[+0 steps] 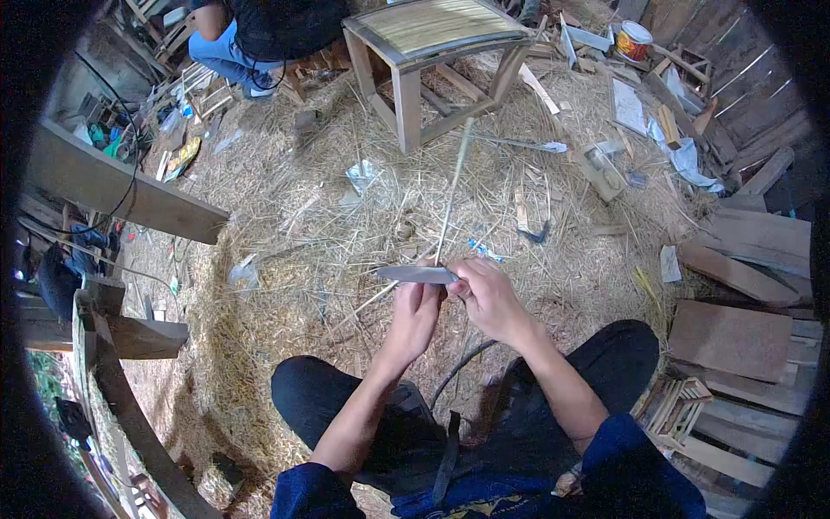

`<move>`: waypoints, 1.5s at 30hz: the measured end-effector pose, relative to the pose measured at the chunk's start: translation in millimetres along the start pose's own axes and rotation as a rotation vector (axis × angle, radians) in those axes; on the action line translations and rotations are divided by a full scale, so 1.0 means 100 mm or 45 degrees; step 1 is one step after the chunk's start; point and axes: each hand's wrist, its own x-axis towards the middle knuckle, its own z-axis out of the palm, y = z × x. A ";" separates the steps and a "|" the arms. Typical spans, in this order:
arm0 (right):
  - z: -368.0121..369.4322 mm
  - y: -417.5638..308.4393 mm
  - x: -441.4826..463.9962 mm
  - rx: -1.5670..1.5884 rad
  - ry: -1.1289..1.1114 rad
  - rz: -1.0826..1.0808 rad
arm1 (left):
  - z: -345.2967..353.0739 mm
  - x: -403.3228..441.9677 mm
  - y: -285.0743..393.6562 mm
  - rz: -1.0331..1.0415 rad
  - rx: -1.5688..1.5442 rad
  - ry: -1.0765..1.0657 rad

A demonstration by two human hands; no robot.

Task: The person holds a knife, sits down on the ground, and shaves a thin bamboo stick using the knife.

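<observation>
The right hand point(486, 294) is closed on the handle of the knife point(413, 274). The left hand point(415, 307), just beneath the knife, appears closed on the thin wooden strip point(454, 190); its fingers are partly hidden. The strip extends forward from the knife. Recommended: hold a shallow, steady blade angle, thumbs clear of the edge.
</observation>
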 end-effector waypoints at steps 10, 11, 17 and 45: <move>-0.09 0.08 -0.02 -0.134 0.005 0.031 | 0.05 0.00 -0.13 0.201 0.234 0.075; -0.08 0.09 -0.02 -0.168 0.021 -0.001 | 0.05 0.00 -0.13 0.182 0.220 0.068; -0.09 0.10 0.02 -0.281 0.092 -0.101 | 0.03 -0.02 0.02 0.092 0.250 0.016; -0.62 0.36 0.08 -0.574 0.327 0.116 | -0.08 -0.15 0.15 -0.025 0.268 -0.155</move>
